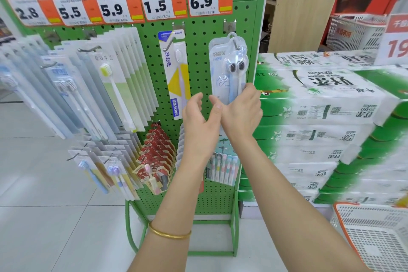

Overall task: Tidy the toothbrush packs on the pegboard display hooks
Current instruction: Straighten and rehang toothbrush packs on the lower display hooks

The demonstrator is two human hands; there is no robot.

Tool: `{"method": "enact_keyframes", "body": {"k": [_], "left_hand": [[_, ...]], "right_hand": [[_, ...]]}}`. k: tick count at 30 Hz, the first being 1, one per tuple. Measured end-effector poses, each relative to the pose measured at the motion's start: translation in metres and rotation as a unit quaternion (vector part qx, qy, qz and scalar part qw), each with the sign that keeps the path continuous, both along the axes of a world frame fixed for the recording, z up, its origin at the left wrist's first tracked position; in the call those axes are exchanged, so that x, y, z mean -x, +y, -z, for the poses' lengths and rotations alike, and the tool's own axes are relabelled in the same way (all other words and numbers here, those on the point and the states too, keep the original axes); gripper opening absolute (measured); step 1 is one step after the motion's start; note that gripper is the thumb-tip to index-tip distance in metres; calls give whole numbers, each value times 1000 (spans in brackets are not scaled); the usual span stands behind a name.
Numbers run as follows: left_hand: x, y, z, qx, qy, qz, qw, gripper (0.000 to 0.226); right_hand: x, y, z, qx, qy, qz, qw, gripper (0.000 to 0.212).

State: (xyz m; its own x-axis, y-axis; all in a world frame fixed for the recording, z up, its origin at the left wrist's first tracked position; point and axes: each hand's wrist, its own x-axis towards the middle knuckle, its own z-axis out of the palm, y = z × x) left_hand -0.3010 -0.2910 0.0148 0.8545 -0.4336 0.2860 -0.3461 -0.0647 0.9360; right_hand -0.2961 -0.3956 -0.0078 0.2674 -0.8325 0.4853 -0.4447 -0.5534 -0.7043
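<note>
On the green pegboard [198, 55], a clear twin toothbrush pack [229, 66] hangs from the upper right hook [235, 43]. My right hand [241, 110] holds the lower end of that pack, thumb on its left side and fingers at its right edge. To its left, my left hand [198, 119] hovers with loosely curved fingers and holds nothing, just right of the bottom of a white-and-yellow single pack [176, 73]. Long rows of flat packs [114, 86] fill the hooks on the left. Smaller red packs [156, 157] and pastel multi-packs [223, 168] hang below my hands.
Price tags [159, 4] line the top of the board. Stacked green-and-white tissue cases [326, 117] stand right beside the rack. A white and orange basket [375, 238] sits at the lower right. White tiled floor [44, 205] lies to the left.
</note>
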Motion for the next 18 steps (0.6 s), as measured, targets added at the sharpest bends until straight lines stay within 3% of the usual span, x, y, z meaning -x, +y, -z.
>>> {"method": "enact_keyframes", "body": {"k": [18], "left_hand": [[-3,-1,16,-23,16,11,1000,53]], "right_hand": [[15,-3,15,-10,43,-8,999,94]]}}
